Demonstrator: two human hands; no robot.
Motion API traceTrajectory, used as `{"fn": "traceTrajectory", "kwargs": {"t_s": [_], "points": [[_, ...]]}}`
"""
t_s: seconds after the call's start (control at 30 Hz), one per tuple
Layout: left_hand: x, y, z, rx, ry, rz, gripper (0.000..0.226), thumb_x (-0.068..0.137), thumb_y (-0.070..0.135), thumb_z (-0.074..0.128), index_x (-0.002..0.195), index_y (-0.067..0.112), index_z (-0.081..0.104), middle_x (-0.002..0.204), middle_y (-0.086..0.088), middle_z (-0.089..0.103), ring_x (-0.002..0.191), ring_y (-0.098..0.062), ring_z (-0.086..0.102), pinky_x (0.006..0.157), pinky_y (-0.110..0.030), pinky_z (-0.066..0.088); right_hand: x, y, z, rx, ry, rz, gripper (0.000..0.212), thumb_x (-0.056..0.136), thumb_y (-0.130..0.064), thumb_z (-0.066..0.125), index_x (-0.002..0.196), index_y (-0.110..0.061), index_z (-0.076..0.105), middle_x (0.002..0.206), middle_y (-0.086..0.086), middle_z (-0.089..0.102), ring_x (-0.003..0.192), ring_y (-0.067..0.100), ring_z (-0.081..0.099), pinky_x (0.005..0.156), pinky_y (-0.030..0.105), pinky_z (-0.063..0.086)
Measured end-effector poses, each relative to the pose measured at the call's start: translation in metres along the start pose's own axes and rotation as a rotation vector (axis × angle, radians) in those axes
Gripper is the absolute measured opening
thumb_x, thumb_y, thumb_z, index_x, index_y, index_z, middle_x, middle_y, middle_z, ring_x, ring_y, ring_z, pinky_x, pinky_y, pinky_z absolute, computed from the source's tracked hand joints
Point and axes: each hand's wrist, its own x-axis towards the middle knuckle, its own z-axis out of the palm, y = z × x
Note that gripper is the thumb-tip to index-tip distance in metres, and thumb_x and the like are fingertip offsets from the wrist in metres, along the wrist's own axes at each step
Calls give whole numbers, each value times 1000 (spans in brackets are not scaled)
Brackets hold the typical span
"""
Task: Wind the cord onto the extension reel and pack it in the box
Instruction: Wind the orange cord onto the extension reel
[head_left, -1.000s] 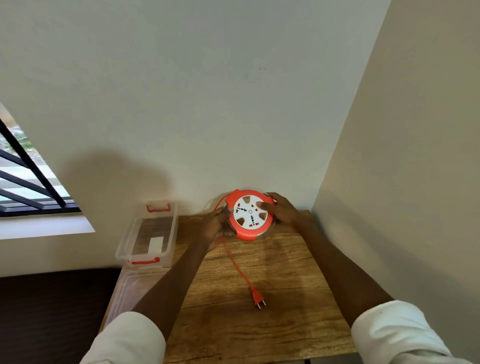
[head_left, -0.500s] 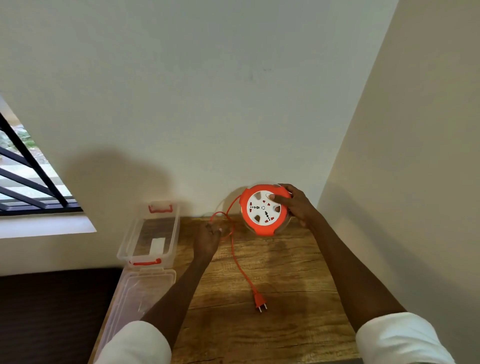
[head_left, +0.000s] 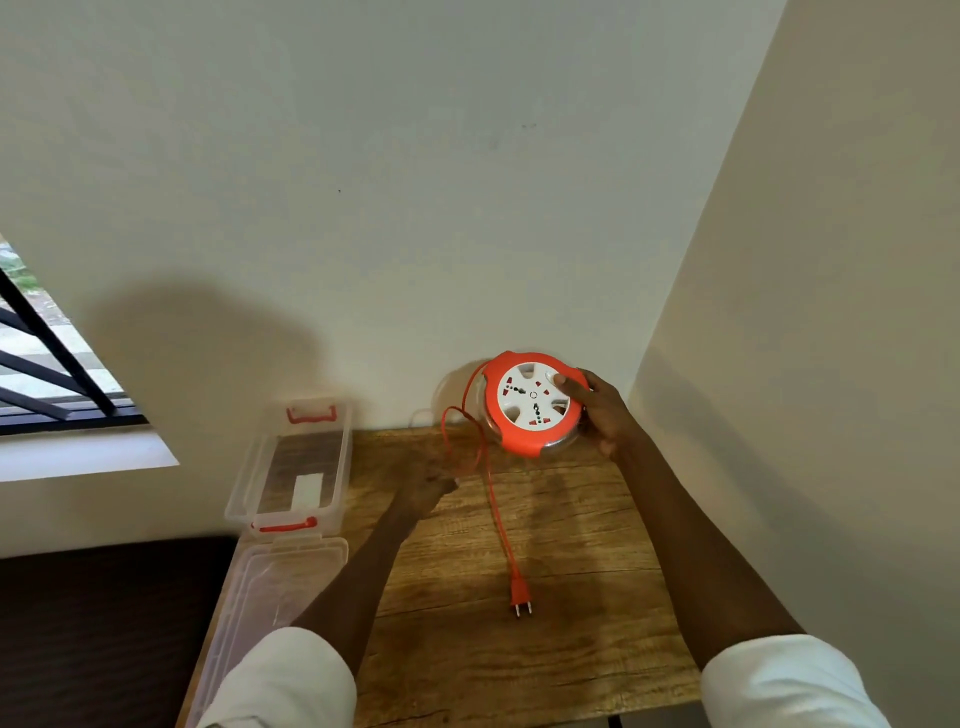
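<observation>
- Right hand (head_left: 605, 410) grips the round orange extension reel (head_left: 532, 402) by its right edge, thumb on the white socket face, holding it tilted and raised above the far end of the wooden table (head_left: 571, 649), close to the wall.
- Left hand (head_left: 428, 480) is blurred, low over the table left of the reel; it seems to pinch or guide a loop of the orange cord (head_left: 493, 509), but whether it is clenched on it I cannot tell.
- One loop of cord hangs from the reel's left side; a longer stretch trails toward the viewer across the table and ends in the orange two-pin plug (head_left: 521, 597), lying flat and well apart from both hands.
- Judged from this, winding is barely begun or partway: a good run of cord and the plug are not yet on the reel.
- Clear plastic box (head_left: 244, 499) with orange latches sits open at the table's left edge, with only a pale label showing in it; its clear lid (head_left: 270, 597) lies just in front of it.
- Packing the reel and closing the lid remain to be done.
</observation>
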Motion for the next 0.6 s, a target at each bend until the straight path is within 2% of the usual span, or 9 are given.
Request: {"fn": "traceTrajectory", "kwargs": {"t_s": [0.07, 0.13, 0.17, 0.23, 0.27, 0.33, 0.43, 0.5, 0.6], "points": [[-1, 2, 8, -22, -53, -24, 21, 86, 4, 74, 95, 21, 69, 93, 4, 69, 86, -10, 64, 87, -37, 53, 0, -1, 0, 40, -6, 4, 50, 84, -35, 80, 126, -15, 63, 115, 10, 74, 102, 34, 73, 91, 53, 57], [3, 2, 16, -52, -102, -21, 22, 87, 6, 74, 102, 20, 68, 90, 12, 67, 84, -3, 62, 76, -26, 52, -2, -3, 0, 79, -12, -1, 50, 85, -33, 79, 128, -13, 62, 116, 12, 74, 103, 34, 72, 93, 53, 56], [5, 2, 21, -60, -117, -22, 20, 88, 4, 72, 100, 20, 69, 85, 15, 68, 80, 1, 62, 72, -22, 50, -3, -4, 1, 96, -16, -4, 49, 86, -31, 78, 128, -11, 62, 117, 13, 73, 103, 34, 72, 94, 52, 56], [8, 3, 29, -90, -126, -28, 25, 89, 1, 70, 81, 24, 72, 69, 16, 68, 69, 4, 62, 70, -22, 46, -5, -7, 1, 126, -29, -13, 48, 87, -29, 76, 129, -9, 61, 118, 14, 73, 102, 34, 72, 93, 51, 56], [8, 2, 32, -124, -118, -45, 26, 90, 3, 69, 75, 25, 72, 68, 15, 66, 68, 2, 60, 70, -25, 45, -6, -7, 2, 136, -36, -17, 49, 87, -29, 76, 130, -9, 61, 118, 15, 72, 102, 33, 72, 93, 50, 56], [9, 5, 38, -234, -101, -86, 9, 95, 20, 66, 91, 26, 71, 84, 7, 65, 78, -8, 57, 75, -31, 45, -5, -10, 2, 150, -40, -22, 49, 87, -28, 75, 130, -8, 60, 119, 15, 72, 102, 33, 72, 92, 49, 56], [12, 9, 45, -355, -83, -192, 26, 99, 37, 58, 119, 22, 66, 105, 0, 69, 90, -21, 63, 76, -35, 52, -2, -13, 1, 158, -7, -41, 43, 89, -26, 74, 127, -9, 62, 117, 13, 73, 101, 31, 72, 87, 45, 59], [13, 14, 46, -430, -97, -219, 25, 100, 35, 57, 118, 20, 65, 100, -2, 71, 85, -23, 67, 70, -34, 55, 5, -12, -3, 158, 27, -61, 43, 88, -27, 75, 126, -10, 63, 115, 11, 74, 101, 30, 73, 84, 43, 60], [11, 19, 45, -488, -96, -204, 12, 100, 19, 57, 110, 17, 63, 95, -4, 73, 81, -24, 70, 64, -31, 58, 21, -6, -11, 159, 72, -59, 50, 85, -31, 79, 129, -12, 62, 119, 10, 73, 106, 31, 71, 89, 48, 58]]}}
